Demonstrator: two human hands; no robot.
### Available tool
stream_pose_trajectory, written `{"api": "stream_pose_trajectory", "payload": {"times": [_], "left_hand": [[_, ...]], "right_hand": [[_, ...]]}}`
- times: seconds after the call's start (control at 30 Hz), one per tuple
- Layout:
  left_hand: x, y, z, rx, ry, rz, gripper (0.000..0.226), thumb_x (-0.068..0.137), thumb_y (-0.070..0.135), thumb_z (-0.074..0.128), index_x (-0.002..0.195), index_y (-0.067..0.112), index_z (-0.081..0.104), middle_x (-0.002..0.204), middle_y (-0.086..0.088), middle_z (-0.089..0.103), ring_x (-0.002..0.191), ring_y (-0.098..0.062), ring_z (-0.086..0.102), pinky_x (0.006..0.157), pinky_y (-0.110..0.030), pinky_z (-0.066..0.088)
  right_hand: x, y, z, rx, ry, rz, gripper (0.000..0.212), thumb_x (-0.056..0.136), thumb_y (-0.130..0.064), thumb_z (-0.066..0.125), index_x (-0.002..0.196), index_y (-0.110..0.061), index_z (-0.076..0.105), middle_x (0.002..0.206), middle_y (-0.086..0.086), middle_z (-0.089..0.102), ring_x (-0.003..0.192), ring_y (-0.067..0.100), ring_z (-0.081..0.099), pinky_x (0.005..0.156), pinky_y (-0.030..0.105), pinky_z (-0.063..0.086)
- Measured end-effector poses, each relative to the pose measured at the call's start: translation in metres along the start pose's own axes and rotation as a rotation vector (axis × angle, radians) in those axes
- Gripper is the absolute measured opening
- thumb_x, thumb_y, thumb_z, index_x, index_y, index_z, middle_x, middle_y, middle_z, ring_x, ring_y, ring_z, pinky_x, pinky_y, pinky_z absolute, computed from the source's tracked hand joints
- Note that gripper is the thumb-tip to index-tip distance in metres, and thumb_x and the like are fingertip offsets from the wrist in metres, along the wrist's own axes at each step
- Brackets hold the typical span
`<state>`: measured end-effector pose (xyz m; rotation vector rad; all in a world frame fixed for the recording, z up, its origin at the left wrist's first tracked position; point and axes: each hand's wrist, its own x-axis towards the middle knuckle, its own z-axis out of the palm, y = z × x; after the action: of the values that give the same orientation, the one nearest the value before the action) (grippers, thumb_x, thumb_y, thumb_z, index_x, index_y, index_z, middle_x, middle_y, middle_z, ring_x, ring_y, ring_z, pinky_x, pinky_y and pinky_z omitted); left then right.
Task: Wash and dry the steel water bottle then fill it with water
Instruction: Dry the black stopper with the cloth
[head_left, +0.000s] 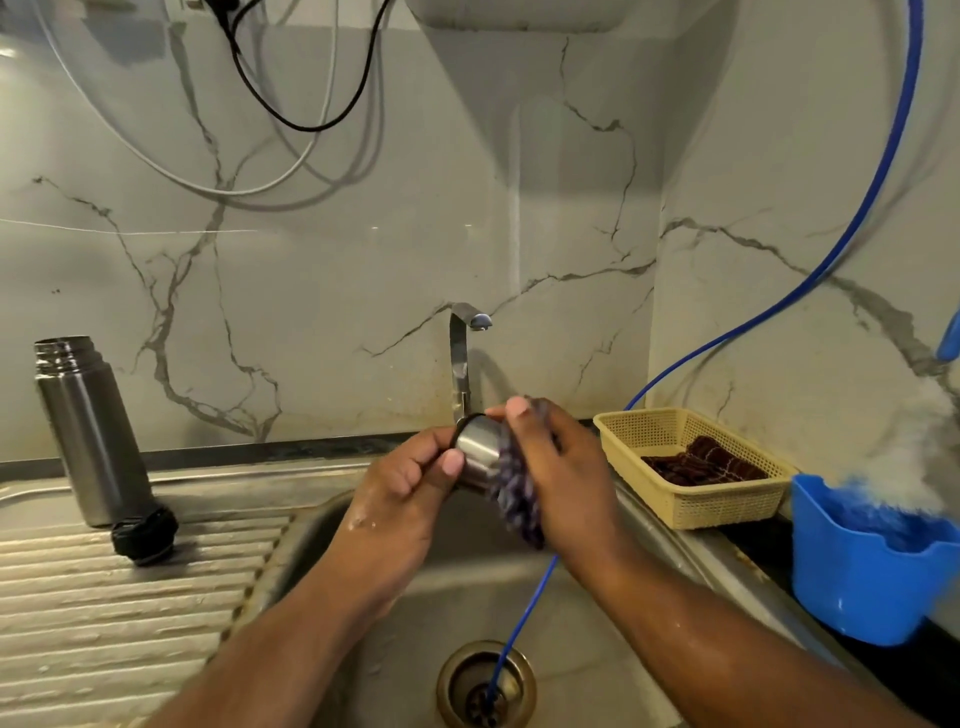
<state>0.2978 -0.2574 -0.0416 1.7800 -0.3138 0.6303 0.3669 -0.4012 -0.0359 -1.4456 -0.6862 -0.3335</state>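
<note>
Steel bottle (85, 426), blue tub (862, 587), beige basket (691, 488)

The steel water bottle (85, 431) stands upright at the far left corner of the drainboard (78, 623). Its finish is brushed, its threaded neck uncapped and open. The black stopper (144, 535) lies on the ribbed surface, touching or just beside the bottle's base on its near right side. The steel cap (478, 457) is above the sink basin (467, 597), tilted, black rim towards the far left. The left hand (410, 483) grips it. The right hand (561, 478) presses a purple scrubber (517, 499) against its side.
</note>
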Motion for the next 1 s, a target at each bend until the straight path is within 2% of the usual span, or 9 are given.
{"api": "stream_pose_trajectory", "payload": {"times": [0.1, 0.2, 0.3, 0.4, 0.57, 0.63, 0.7, 0.87, 1.0], "left_hand": [[-0.005, -0.003, 0.004, -0.199, -0.023, -0.112, 0.027, 0.104, 0.028, 0.053, 0.118, 0.015, 0.071, 0.114, -0.012, 0.074, 0.118, -0.024, 0.065, 0.106, -0.035, 0.049], [-0.008, -0.004, 0.013, -0.523, 0.015, -0.265, 0.027, 0.102, 0.015, 0.05, 0.119, 0.006, 0.069, 0.119, -0.015, 0.072, 0.118, -0.024, 0.066, 0.101, -0.032, 0.053], [-0.007, -0.009, 0.017, -0.637, 0.081, -0.322, 0.025, 0.096, 0.016, 0.054, 0.1, 0.012, 0.078, 0.103, -0.013, 0.076, 0.095, -0.021, 0.072, 0.079, -0.026, 0.06], [-0.004, -0.005, 0.016, -0.48, 0.099, -0.251, 0.026, 0.096, 0.024, 0.055, 0.107, 0.013, 0.075, 0.102, -0.013, 0.077, 0.093, -0.021, 0.073, 0.075, -0.027, 0.059], [-0.003, -0.005, 0.006, -0.305, -0.021, -0.135, 0.028, 0.103, 0.024, 0.052, 0.119, 0.008, 0.07, 0.115, -0.016, 0.073, 0.116, -0.024, 0.065, 0.104, -0.033, 0.049], [-0.008, -0.006, 0.009, -0.436, -0.041, -0.192, 0.03, 0.101, 0.022, 0.051, 0.12, 0.007, 0.069, 0.12, -0.018, 0.071, 0.119, -0.026, 0.064, 0.106, -0.036, 0.049], [-0.009, -0.008, 0.015, -0.494, -0.028, -0.212, 0.027, 0.098, 0.02, 0.053, 0.112, 0.013, 0.075, 0.115, -0.014, 0.073, 0.113, -0.021, 0.067, 0.1, -0.031, 0.052], [-0.004, -0.003, 0.018, -0.06, 0.132, -0.183, 0.028, 0.101, 0.001, 0.05, 0.101, 0.011, 0.077, 0.076, -0.004, 0.074, 0.064, -0.011, 0.067, 0.059, -0.021, 0.054], [-0.005, 0.003, 0.003, 0.462, -0.094, 0.169, 0.024, 0.101, 0.014, 0.057, 0.102, 0.028, 0.077, 0.093, 0.02, 0.076, 0.09, 0.003, 0.07, 0.075, -0.011, 0.049]], "right_hand": [[0.004, -0.011, -0.004, 0.199, 0.068, 0.358, 0.045, 0.099, -0.053, 0.054, 0.093, -0.013, 0.075, 0.082, 0.007, 0.077, 0.072, 0.028, 0.074, 0.05, 0.035, 0.054], [0.003, -0.01, -0.005, 0.235, 0.072, 0.382, 0.052, 0.098, -0.061, 0.048, 0.098, -0.016, 0.073, 0.09, 0.006, 0.077, 0.079, 0.027, 0.075, 0.051, 0.037, 0.056], [-0.008, 0.002, 0.0, -0.14, 0.015, -0.049, 0.052, 0.091, -0.073, 0.046, 0.108, -0.029, 0.068, 0.104, -0.007, 0.07, 0.097, 0.011, 0.069, 0.082, 0.038, 0.059], [-0.008, 0.006, -0.002, -0.59, -0.069, -0.462, 0.039, 0.097, -0.06, 0.052, 0.116, -0.029, 0.065, 0.113, -0.014, 0.058, 0.105, 0.004, 0.058, 0.085, 0.022, 0.049], [0.005, -0.008, -0.003, -0.051, 0.039, 0.13, 0.041, 0.097, -0.056, 0.057, 0.092, -0.018, 0.072, 0.088, 0.0, 0.074, 0.087, 0.017, 0.072, 0.077, 0.037, 0.058], [0.009, -0.009, -0.006, 0.175, 0.078, 0.477, 0.048, 0.095, -0.061, 0.055, 0.097, -0.017, 0.074, 0.091, 0.007, 0.077, 0.087, 0.031, 0.074, 0.062, 0.039, 0.058], [0.004, -0.01, -0.003, 0.255, 0.098, 0.537, 0.05, 0.092, -0.066, 0.052, 0.101, -0.021, 0.073, 0.094, 0.007, 0.076, 0.087, 0.031, 0.073, 0.058, 0.034, 0.053], [-0.013, -0.003, 0.008, -0.583, -0.032, -0.207, 0.027, 0.099, -0.053, 0.051, 0.113, -0.033, 0.063, 0.109, -0.016, 0.058, 0.096, -0.001, 0.057, 0.08, 0.018, 0.046], [0.01, -0.01, -0.007, -0.25, -0.037, 0.252, 0.031, 0.096, -0.046, 0.062, 0.089, -0.017, 0.071, 0.081, -0.002, 0.073, 0.073, 0.016, 0.069, 0.064, 0.029, 0.051]]}}
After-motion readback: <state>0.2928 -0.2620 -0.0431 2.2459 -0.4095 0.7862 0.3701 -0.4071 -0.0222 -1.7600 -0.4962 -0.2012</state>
